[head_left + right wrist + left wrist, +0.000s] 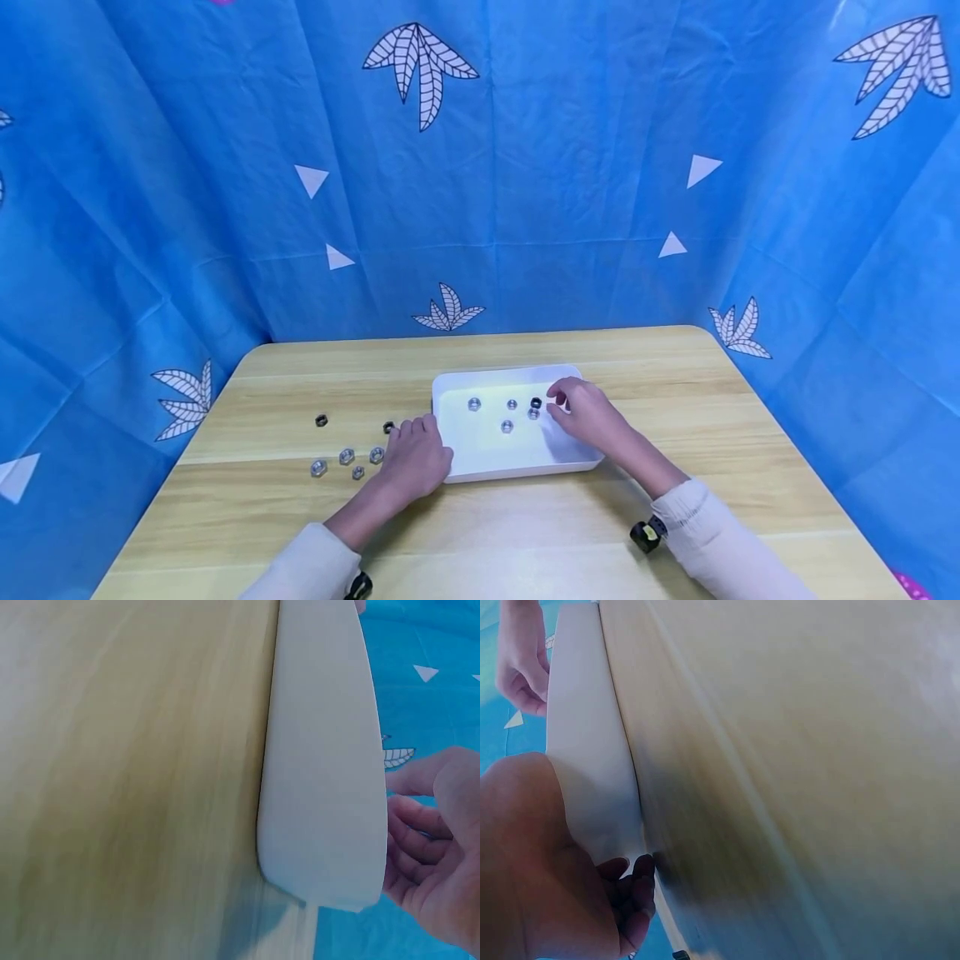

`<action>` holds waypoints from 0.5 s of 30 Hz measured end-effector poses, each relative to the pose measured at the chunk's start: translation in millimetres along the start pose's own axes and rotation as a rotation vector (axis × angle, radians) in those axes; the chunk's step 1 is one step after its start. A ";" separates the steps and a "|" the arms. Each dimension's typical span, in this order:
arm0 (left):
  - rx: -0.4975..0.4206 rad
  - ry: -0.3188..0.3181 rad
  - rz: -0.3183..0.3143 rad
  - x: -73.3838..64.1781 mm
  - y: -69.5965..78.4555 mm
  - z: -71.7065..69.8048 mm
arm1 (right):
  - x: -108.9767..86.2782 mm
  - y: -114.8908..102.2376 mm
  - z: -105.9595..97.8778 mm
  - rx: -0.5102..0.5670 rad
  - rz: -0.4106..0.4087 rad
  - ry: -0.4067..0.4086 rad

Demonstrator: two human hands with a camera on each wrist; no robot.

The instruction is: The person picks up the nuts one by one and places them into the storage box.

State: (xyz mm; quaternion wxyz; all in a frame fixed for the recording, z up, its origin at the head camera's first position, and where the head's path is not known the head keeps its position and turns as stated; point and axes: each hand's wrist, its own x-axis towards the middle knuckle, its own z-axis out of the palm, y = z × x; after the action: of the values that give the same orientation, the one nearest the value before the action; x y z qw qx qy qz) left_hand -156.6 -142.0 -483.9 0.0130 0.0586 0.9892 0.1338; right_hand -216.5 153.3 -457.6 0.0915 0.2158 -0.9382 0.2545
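A white tray (pixel 517 475) lies on the table with several silver hex nuts (pixel 475 404) and one black nut (pixel 536 402) in it. My right hand (pixel 588 414) hangs over the tray's right side, thumb and fingers bent and apart. Closest to its fingertips are the black nut and a silver nut (pixel 534 413). At the tray's left wall is my left hand (pixel 414 458), its fingers curled down; the head view hides its fingertips. In the left wrist view, that hand (pixel 562 862) is beside the tray's corner, and whether it holds anything is unclear.
Left of the left hand, several silver nuts (pixel 347 456) lie scattered on the wooden table (pixel 540 533). Two black nuts are there too: one farther left (pixel 322 420), another (pixel 388 427) right by the left hand's fingers. A blue patterned curtain (pixel 525 183) hangs behind the table.
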 end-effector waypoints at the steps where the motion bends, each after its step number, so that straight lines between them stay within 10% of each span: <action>1: 0.005 0.000 0.001 0.0 -0.1 0.1 | -1.6 1.5 -0.6 -0.015 -0.001 0.010; 15: 0.000 -0.008 -0.006 1.0 -0.8 0.5 | -18.9 14.5 2.5 -0.072 0.032 0.167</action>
State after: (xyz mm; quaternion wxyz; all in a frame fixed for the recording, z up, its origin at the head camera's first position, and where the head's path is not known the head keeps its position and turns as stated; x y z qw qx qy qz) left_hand -157.6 -142.6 -484.5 0.0175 0.0561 0.9893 0.1334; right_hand -206.4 170.1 -471.5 0.1731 0.1752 -0.9393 0.2389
